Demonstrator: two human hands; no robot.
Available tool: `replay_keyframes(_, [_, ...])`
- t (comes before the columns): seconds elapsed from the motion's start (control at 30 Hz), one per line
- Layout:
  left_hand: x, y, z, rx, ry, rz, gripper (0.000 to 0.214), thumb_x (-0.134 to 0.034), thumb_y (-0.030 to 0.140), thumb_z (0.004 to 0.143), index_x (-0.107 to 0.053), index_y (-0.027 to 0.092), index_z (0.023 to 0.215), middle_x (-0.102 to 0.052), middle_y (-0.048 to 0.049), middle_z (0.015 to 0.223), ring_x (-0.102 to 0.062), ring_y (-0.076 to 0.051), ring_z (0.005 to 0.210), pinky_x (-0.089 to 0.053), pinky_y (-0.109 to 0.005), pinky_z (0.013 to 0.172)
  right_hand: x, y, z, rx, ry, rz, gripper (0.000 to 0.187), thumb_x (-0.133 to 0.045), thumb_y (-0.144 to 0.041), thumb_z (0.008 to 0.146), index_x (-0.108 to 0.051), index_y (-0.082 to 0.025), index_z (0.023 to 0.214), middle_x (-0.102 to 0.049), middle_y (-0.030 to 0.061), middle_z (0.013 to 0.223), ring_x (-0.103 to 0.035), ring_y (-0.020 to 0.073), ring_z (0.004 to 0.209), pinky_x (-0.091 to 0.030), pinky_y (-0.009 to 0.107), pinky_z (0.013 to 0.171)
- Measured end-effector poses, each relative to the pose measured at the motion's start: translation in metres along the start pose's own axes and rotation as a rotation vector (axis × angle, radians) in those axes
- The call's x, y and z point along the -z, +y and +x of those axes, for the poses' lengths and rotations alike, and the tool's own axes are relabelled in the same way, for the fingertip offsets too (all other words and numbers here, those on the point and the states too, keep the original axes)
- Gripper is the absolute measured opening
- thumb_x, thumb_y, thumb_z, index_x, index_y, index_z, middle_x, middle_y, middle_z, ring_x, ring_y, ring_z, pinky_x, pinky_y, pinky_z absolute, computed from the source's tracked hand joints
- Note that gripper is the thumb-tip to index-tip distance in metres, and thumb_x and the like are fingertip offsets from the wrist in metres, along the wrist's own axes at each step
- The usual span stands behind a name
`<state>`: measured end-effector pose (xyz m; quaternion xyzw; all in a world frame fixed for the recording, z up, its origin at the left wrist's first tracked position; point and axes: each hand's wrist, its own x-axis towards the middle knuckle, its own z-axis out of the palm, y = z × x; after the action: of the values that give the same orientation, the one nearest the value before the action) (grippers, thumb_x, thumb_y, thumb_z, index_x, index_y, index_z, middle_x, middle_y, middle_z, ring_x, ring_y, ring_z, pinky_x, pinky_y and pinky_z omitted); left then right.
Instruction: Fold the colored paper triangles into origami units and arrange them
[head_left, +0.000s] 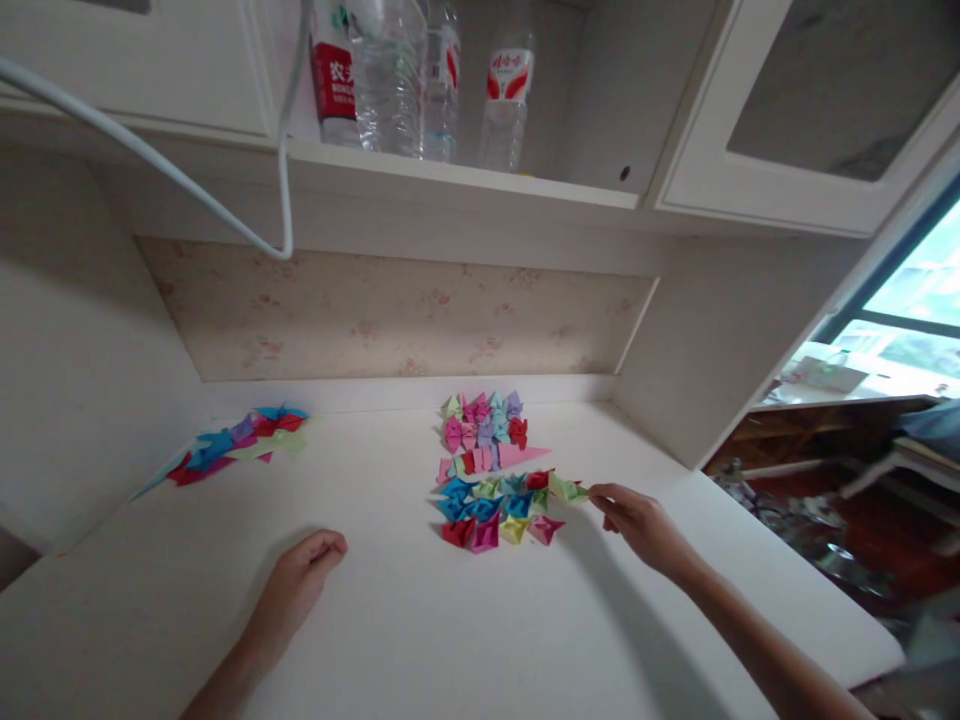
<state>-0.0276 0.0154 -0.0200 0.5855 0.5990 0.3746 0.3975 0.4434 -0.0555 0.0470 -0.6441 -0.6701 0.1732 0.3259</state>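
Observation:
My right hand [637, 522] pinches the pointed end of a light green origami piece [566, 488], at the right end of rows of folded paper. The nearer rows hold blue, red, yellow and pink origami pieces [484, 533] with pointed ends. Behind them lies a line of pink and red folded strips [480, 459] ending in a long pink point. Farther back stand small pink, blue and purple folded pieces [484, 430]. To the left, my left hand [304, 568] is loosely closed over the white tabletop [375, 640], with nothing visible in it.
A pile of coloured folded paper [240, 443] lies at the back left. Overhead, a shelf [465, 178] carries plastic bottles [508, 100], and a white cable [281, 200] hangs down. A side panel [690, 340] bounds the desk on the right.

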Motion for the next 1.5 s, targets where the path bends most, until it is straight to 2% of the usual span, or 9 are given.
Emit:
replay_keyframes(0.27, [-0.002,0.007,-0.003,0.050,-0.024,0.006,0.023,-0.056,0.042,0.070,-0.056,0.019,0.070,-0.041,0.0077,0.053,-0.030,-0.009,0.046,-0.022,-0.020,0.046,0.007,0.048,0.011,0.024,-0.146,-0.121,0.032,-0.039,-0.038,0.089,-0.067,-0.023,0.091,-0.070,0.0072,0.094,-0.063,0.0164,0.061,-0.050,0.029,0.064])
replay_keyframes(0.63, [-0.002,0.007,-0.003,0.037,-0.010,0.010,0.030,-0.057,0.049,0.068,-0.060,0.019,0.068,-0.049,0.0060,0.051,-0.037,-0.011,0.046,-0.025,-0.021,0.045,-0.008,0.057,0.022,-0.042,-0.132,-0.134,0.032,-0.041,-0.040,0.086,-0.068,-0.024,0.092,-0.071,0.0043,0.082,-0.064,0.0173,0.059,-0.048,0.029,0.062])
replay_keyframes(0.83, [-0.001,0.010,-0.004,-0.085,0.010,-0.008,0.019,-0.057,0.037,0.069,-0.061,0.019,0.065,-0.058,0.0021,0.062,-0.050,-0.015,0.061,-0.036,-0.023,0.057,-0.010,0.067,0.022,-0.040,-0.119,-0.130,0.030,-0.045,-0.043,0.085,-0.069,-0.026,0.095,-0.072,0.0067,0.094,-0.063,0.0175,0.053,-0.050,0.032,0.060])
replay_keyframes(1.03, [-0.002,0.012,-0.006,-0.090,-0.006,-0.066,0.015,-0.053,0.031,0.067,-0.062,0.018,0.067,-0.060,0.0014,0.063,-0.054,-0.017,0.066,-0.039,-0.025,0.064,-0.008,0.032,0.011,0.013,0.103,-0.149,0.033,-0.052,-0.052,0.081,-0.068,-0.027,0.095,-0.071,0.0084,0.099,-0.061,0.0182,0.055,-0.050,0.031,0.057])
replay_keyframes(1.1, [-0.002,0.012,-0.006,-0.098,-0.016,-0.089,0.014,-0.052,0.028,0.067,-0.062,0.018,0.067,-0.060,0.0012,0.064,-0.054,-0.016,0.066,-0.039,-0.026,0.065,-0.025,-0.003,0.001,-0.062,0.211,-0.100,0.035,-0.051,-0.053,0.083,-0.067,-0.026,0.096,-0.071,0.0075,0.092,-0.062,0.0195,0.060,-0.049,0.030,0.059])
replay_keyframes(1.17, [-0.002,0.011,-0.007,-0.098,-0.017,-0.095,0.014,-0.052,0.027,0.067,-0.062,0.018,0.068,-0.061,0.0011,0.065,-0.054,-0.016,0.067,-0.039,-0.025,0.066,-0.057,-0.045,-0.012,-0.038,0.147,0.049,0.034,-0.049,-0.052,0.085,-0.067,-0.025,0.095,-0.071,0.0063,0.090,-0.063,0.0214,0.073,-0.049,0.028,0.065])
replay_keyframes(1.27, [-0.002,0.011,-0.008,-0.100,-0.006,-0.080,0.014,-0.050,0.026,0.067,-0.062,0.018,0.068,-0.060,0.0012,0.065,-0.054,-0.016,0.067,-0.039,-0.025,0.065,-0.121,-0.108,-0.030,0.067,-0.151,0.254,0.034,-0.048,-0.050,0.088,-0.065,-0.022,0.078,-0.064,0.0019,0.070,-0.057,0.0177,0.065,-0.042,0.026,0.058])
replay_keyframes(1.37, [-0.005,0.012,-0.010,-0.097,-0.012,-0.041,0.016,-0.049,0.025,0.068,-0.062,0.016,0.070,-0.061,0.0009,0.066,-0.054,-0.014,0.066,-0.039,-0.023,0.063,-0.182,-0.158,-0.032,-0.006,-0.399,0.539,0.042,-0.049,-0.054,0.086,-0.059,-0.019,0.066,-0.044,-0.0043,0.050,-0.038,0.0103,0.047,-0.026,0.023,0.045])
replay_keyframes(1.5, [-0.002,0.010,0.000,-0.069,-0.023,0.066,0.022,-0.047,0.026,0.071,-0.065,0.015,0.079,-0.062,0.0014,0.064,-0.051,-0.012,0.056,-0.037,-0.022,0.053,-0.236,-0.194,-0.012,-0.182,-0.508,0.910,0.043,-0.051,-0.057,0.083,-0.051,-0.020,0.062,-0.029,-0.0092,0.041,-0.020,0.0076,0.039,-0.014,0.024,0.040])
